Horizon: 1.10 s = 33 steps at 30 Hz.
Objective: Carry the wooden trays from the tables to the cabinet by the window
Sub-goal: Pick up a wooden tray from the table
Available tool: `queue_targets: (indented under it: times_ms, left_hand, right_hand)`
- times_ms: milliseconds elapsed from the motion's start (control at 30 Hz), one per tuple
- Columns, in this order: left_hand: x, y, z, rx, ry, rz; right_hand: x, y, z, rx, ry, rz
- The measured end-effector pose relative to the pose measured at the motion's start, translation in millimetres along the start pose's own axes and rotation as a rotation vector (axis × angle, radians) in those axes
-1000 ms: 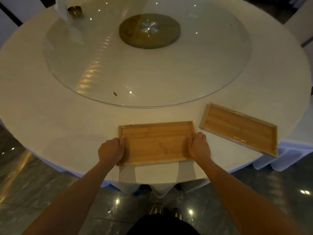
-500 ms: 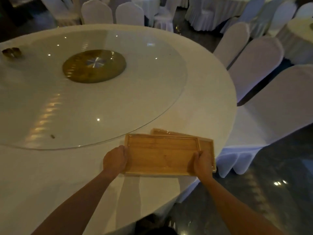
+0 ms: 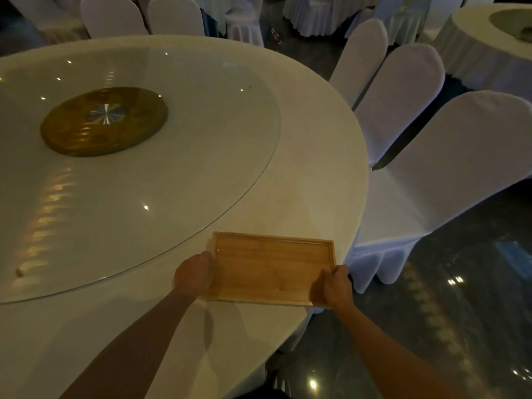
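A rectangular wooden tray (image 3: 270, 267) lies flat near the right edge of the round white-clothed table (image 3: 316, 168). My left hand (image 3: 194, 273) grips its left short end and my right hand (image 3: 334, 286) grips its right short end. The tray covers the second wooden tray that lay here; nothing of that one shows, and I cannot tell whether the top tray rests on it. No cabinet or window is in view.
A glass turntable (image 3: 172, 174) with a round wooden hub (image 3: 103, 120) fills the table's middle. White-covered chairs (image 3: 437, 174) stand close to the table's right side, with more chairs and another round table (image 3: 489, 44) behind. Dark glossy floor (image 3: 431, 326) lies at the lower right.
I lifted the near tray with both hands and carried it right, over the second tray. The second tray's edge peeked out half a second ago; now it is fully covered.
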State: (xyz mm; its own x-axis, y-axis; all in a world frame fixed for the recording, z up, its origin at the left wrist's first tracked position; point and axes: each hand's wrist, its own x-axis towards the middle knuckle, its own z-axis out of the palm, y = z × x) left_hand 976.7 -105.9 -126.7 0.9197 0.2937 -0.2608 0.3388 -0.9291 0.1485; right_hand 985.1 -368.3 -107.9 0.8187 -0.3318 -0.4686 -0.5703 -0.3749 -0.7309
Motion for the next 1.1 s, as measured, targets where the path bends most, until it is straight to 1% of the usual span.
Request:
queue_targets:
  times_ms: [133,200,367,467,567,667,800,933,1100]
  left_hand:
    - [12,0,7,0.017,-0.082,0.002]
    - [16,0,8,0.011,-0.104,0.000]
    - [24,-4,10,-0.011,-0.104,-0.009]
    - [28,-8,13,-0.040,-0.134,-0.035]
    - [28,-10,18,-0.086,-0.167,-0.067]
    - [28,-12,20,-0.098,-0.174,-0.043]
    - [30,-12,19,-0.104,-0.183,-0.025]
    - [29,-12,21,-0.103,-0.162,-0.001]
    - [28,-12,23,-0.098,-0.149,0.013]
  right_hand:
    - [7,2,4,-0.078,-0.021,0.035]
    - [6,1,5,-0.078,-0.021,0.035]
    - [8,4,6,-0.145,-0.057,-0.007]
    - [11,6,6,-0.200,-0.067,-0.023]
    - [14,8,5,-0.197,-0.054,-0.028]
    - [20,12,7,-0.207,-0.051,-0.036]
    - [24,24,13,-0.147,-0.041,-0.010]
    - [24,33,19,-0.097,-0.069,0.015]
    - [14,31,19,0.009,-0.059,0.042]
